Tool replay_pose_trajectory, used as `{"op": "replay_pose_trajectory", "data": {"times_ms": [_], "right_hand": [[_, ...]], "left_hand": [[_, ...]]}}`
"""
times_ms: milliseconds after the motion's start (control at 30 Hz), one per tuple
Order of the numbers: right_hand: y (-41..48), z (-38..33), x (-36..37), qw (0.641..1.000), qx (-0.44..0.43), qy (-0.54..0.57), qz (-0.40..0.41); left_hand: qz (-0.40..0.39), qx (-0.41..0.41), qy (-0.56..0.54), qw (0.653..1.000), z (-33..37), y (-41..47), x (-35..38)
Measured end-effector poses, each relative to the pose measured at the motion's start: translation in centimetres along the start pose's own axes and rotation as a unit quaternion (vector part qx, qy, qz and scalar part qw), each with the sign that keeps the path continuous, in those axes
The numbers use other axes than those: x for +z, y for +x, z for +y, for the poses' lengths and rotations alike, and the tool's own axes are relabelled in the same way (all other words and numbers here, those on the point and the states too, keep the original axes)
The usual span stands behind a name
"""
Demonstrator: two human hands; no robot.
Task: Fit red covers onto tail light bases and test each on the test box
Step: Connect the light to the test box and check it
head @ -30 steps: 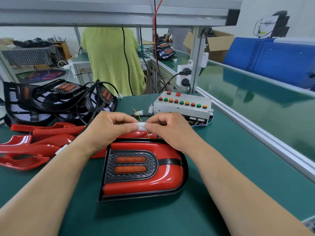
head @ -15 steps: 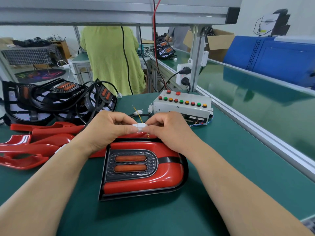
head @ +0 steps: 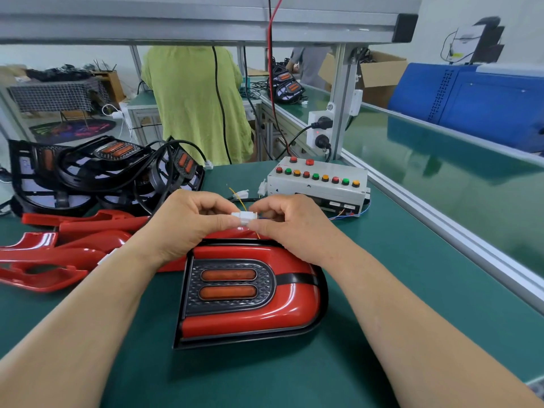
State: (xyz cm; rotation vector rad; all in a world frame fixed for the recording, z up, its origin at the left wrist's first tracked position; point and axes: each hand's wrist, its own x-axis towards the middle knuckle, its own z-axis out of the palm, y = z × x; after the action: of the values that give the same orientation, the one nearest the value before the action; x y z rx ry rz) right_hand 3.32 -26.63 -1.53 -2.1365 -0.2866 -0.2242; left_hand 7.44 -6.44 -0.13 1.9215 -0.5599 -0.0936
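Now, both hands' grip pinched on white connector (head: 243, 218), left hand (head: 188, 222), right hand (head: 290, 223), above assembled tail light (head: 250, 298)

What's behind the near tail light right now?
The left hand and right hand pinch a white connector just behind the tail light; the test box sits farther back. The hands hide the light's far edge.

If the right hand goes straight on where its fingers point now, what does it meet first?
The right hand points leftward along the white connector it pinches, so it would most likely meet the left hand first, which pinches the connector's other end.
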Motion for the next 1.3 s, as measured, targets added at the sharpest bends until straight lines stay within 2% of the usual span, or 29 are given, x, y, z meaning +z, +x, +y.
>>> {"op": "replay_pose_trajectory", "data": {"times_ms": [200, 500, 767, 967, 1200, 1300], "right_hand": [[0.0, -0.2, 0.1, 1.0, -0.004, -0.003, 0.008], [0.3, -0.1, 0.4, 0.994, -0.03, -0.096, 0.039], [0.2, 0.0, 0.0, 0.996, -0.033, -0.077, 0.032], [0.4, -0.2, 0.0, 0.987, -0.044, -0.149, 0.041], [-0.1, -0.4, -0.9, 0.997, -0.024, -0.07, 0.006], [0.0, -0.4, -0.8, 0.995, -0.026, -0.097, 0.018]], "left_hand": [[0.0, -0.001, -0.001, 1.0, 0.2, -0.1, 0.0], [0.005, 0.019, 0.026, 0.999, 0.2, 0.0, 0.1], [0.005, 0.019, 0.028, 0.999, 0.4, 0.0, 0.1], [0.018, 0.014, 0.044, 0.999, 0.1, 0.3, 0.0], [-0.017, 0.017, 0.043, 0.999, 0.2, 0.0, -0.2], [-0.014, 0.023, 0.03, 0.999, 0.3, 0.1, 0.0]]}}
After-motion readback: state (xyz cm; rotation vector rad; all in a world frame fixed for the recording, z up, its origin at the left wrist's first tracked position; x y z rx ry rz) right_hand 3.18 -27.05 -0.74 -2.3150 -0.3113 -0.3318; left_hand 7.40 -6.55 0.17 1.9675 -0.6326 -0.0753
